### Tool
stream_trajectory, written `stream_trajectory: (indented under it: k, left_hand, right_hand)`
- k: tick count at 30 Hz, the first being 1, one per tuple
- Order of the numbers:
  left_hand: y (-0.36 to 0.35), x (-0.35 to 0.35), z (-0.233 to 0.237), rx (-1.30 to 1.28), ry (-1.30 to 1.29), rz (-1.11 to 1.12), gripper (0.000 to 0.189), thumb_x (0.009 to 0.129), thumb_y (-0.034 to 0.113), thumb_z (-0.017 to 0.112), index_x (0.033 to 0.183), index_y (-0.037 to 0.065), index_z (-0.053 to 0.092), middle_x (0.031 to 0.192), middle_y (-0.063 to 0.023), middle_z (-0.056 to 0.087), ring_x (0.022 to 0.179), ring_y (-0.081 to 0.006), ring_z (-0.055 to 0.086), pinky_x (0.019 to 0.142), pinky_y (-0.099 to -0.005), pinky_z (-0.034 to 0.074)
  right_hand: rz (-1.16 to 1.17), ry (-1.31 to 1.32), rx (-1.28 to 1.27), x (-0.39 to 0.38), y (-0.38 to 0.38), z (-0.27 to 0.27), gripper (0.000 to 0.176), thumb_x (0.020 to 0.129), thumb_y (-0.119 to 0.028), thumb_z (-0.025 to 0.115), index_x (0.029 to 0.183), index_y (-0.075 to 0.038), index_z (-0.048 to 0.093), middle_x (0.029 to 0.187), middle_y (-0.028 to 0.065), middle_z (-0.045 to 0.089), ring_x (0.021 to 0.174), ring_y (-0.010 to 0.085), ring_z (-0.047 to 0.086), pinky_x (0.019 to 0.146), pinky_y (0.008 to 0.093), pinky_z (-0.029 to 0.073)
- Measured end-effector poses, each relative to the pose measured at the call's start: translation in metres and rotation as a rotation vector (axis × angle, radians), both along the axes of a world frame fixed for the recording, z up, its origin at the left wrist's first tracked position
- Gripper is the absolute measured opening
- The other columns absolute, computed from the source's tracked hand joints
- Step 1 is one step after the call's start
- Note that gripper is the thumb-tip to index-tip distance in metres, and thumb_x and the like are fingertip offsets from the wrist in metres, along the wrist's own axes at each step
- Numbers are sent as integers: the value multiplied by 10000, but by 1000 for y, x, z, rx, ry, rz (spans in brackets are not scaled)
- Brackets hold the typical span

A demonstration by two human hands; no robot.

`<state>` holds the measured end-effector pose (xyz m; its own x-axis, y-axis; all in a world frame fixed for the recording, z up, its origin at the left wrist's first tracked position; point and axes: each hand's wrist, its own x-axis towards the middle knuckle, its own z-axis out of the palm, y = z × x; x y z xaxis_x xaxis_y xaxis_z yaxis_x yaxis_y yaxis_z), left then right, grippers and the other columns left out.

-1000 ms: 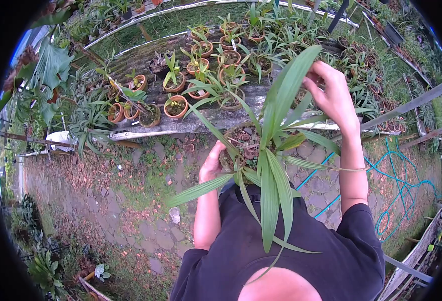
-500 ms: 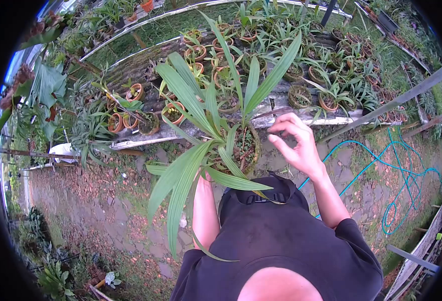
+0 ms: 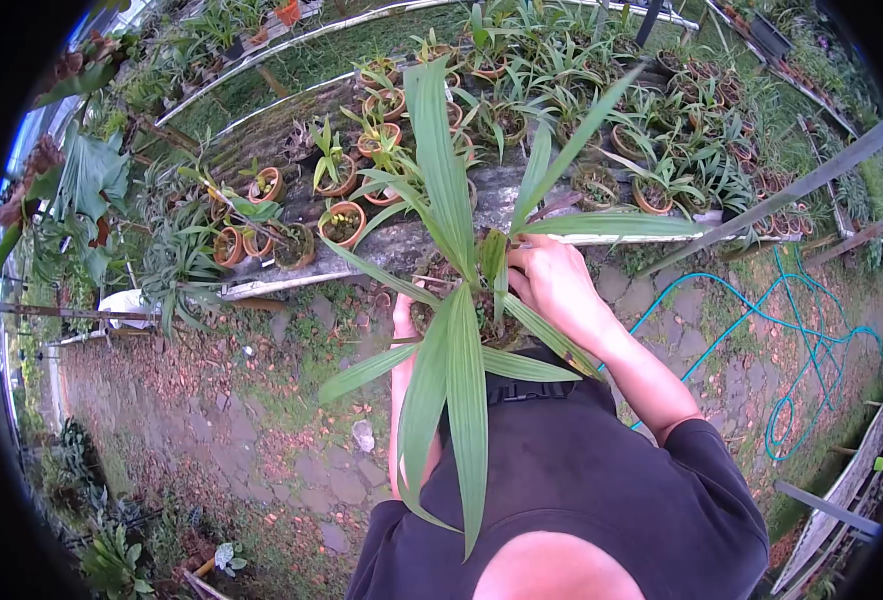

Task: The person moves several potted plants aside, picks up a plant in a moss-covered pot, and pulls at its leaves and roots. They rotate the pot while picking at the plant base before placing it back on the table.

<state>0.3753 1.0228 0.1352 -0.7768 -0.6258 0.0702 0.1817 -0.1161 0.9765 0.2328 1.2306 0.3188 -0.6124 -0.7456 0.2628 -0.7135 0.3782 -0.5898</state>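
A large potted plant [image 3: 466,400] with long ribbed green leaves stands close in front of my body, its leaves spreading in all directions. Its pot is mostly hidden under the foliage. At the pot's left side is my left hand [image 3: 404,318], partly covered by leaves, with fingers against the rim. On the right, my right hand [image 3: 551,280] is at the base of the leaves, fingers bent and pressed together; what lies between them is too small to name.
Beyond the plant, a weathered bench [image 3: 306,225] holds several small clay pots [image 3: 343,223] with plants. A blue hose [image 3: 751,315] lies in loops on the paved ground at the right. Metal rails [image 3: 801,195] slant in from the right.
The plant has turned, so its leaves point in new directions. My right hand has moved left and in to the leaf bases, its fingers closing. My left fingers now show at the rim.
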Motion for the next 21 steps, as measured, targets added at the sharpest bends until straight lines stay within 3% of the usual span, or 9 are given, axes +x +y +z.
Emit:
stream_trajectory:
  k: [2,5,8,9,13,14,17,20,21]
  left_hand:
    - [0,0,-4,-8,22,4,475,938,387,602,1229,14,642,1138,-179,707,1010,-279,703,913,-429,577]
    - [1,0,13,266,-28,-33,477,926,392,613,1224,21,641,1141,-175,701,1011,-278,697,913,-429,573]
    - [1,0,30,494,-86,-55,481,914,398,624,1220,27,640,1143,-170,695,1012,-276,691,913,-428,570]
    - [1,0,33,537,-100,-53,482,910,400,628,1218,30,639,1144,-169,693,1012,-276,689,913,-428,568]
    - [2,0,40,643,-142,-55,487,894,408,643,1212,39,638,1148,-164,685,1013,-274,681,913,-427,564]
    - [2,0,41,658,-150,-53,489,890,409,646,1211,41,637,1149,-162,683,1014,-273,679,913,-426,563]
    - [2,-1,38,701,-165,-46,493,879,415,657,1207,48,636,1152,-158,678,1015,-272,673,914,-425,559]
    - [1,-2,38,728,-180,-46,498,867,421,668,1202,54,635,1155,-154,672,1015,-270,667,914,-425,556]
    - [1,-2,38,738,-187,-45,499,863,423,672,1201,57,634,1156,-153,670,1016,-270,665,914,-424,554]
  right_hand:
    - [-11,-51,-42,3,0,7,142,832,-80,706,929,16,741,1049,178,681,897,376,684,801,481,545]
    - [31,-100,-117,2,4,6,152,871,-95,719,986,1,742,1099,169,682,932,359,690,830,418,558]
    - [9,-392,-227,3,7,13,141,893,-73,709,992,26,728,1137,146,692,960,274,710,822,374,570]
    - [20,-493,-262,0,11,8,148,917,-69,696,1019,36,715,1164,121,693,990,197,694,818,345,569]
    - [-3,-520,-320,-13,34,16,111,920,-71,692,998,6,711,1058,75,714,936,169,680,836,330,551]
    - [-169,-500,-340,-7,39,16,102,919,-79,689,976,4,704,965,77,719,898,172,682,812,326,540]
    - [-106,-264,-119,-27,58,27,169,882,-97,692,1007,16,689,894,167,679,818,339,677,740,394,519]
    - [-215,-201,-171,-16,61,28,185,855,-82,701,1017,6,686,830,151,656,759,334,664,722,393,520]
    - [-228,-349,-130,-15,61,31,212,845,-75,703,1043,-2,688,899,148,659,841,347,660,786,406,517]
